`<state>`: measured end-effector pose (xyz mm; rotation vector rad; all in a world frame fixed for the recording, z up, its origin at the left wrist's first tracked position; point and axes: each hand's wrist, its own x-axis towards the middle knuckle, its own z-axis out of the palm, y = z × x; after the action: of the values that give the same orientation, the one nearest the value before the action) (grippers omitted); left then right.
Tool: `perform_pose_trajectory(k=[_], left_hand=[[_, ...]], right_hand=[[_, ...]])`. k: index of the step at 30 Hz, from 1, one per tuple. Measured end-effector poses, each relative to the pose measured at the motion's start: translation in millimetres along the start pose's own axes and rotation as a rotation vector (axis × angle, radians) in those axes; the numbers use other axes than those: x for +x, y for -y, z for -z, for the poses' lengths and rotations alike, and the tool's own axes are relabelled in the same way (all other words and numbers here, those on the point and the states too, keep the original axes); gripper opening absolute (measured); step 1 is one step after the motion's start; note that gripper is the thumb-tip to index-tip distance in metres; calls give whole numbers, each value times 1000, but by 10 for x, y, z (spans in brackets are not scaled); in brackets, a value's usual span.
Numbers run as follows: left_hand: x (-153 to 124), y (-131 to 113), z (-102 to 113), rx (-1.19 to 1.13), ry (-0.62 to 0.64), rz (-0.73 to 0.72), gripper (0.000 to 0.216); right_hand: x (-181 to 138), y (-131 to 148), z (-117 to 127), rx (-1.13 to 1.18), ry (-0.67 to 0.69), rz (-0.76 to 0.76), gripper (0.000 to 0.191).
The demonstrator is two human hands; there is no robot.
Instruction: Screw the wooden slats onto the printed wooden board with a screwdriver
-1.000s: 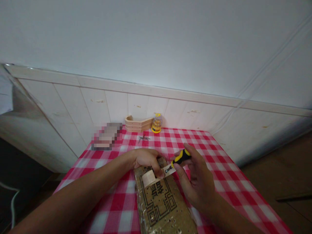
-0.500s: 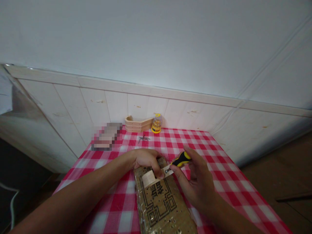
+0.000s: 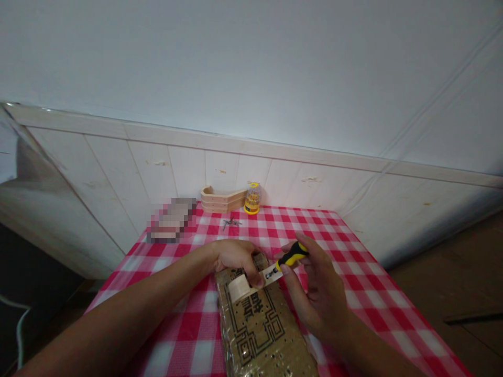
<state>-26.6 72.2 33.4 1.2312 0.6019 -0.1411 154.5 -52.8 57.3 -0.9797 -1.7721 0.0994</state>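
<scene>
My left hand (image 3: 240, 262) presses a pale wooden hook-shaped piece (image 3: 239, 288) down against a tape-wrapped cardboard box (image 3: 257, 335), its fingers closed over the wood. In my right hand (image 3: 314, 283) is a black and yellow screwdriver (image 3: 291, 256), gripped by the handle. The screwdriver slants down to the left, its metal shaft ending at the wooden piece's straight arm. Whether a screw sits under the tip is too small to tell. The box bears black printed lines and characters and many small holes.
Against the white panelled wall stand several stacked wooden hooks (image 3: 223, 202) and a clear and yellow bit case (image 3: 252, 199). Loose screws (image 3: 231, 223) lie in front of them. A blurred-out flat object (image 3: 172, 221) rests at the back left of the red checked tablecloth (image 3: 188, 319).
The screwdriver handle has turned in my right hand, showing its yellow side, and more of the metal shaft is exposed as the fingers shifted. My left hand stays on the wood.
</scene>
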Motion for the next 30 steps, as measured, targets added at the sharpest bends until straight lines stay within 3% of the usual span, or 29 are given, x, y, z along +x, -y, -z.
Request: perform_pose_trajectory(k=[14,18,30], left_hand=[[-7,17,2,8,-16,-17,47],[11,41,16,10,68,-91,41],[4,15,-7,-9,53,-96,34]], right_hand=[[40,17,-32,-5,-61,50,69],[65,37,-35,-18,-66,57,68],[82,60,17,10,23,61,69]])
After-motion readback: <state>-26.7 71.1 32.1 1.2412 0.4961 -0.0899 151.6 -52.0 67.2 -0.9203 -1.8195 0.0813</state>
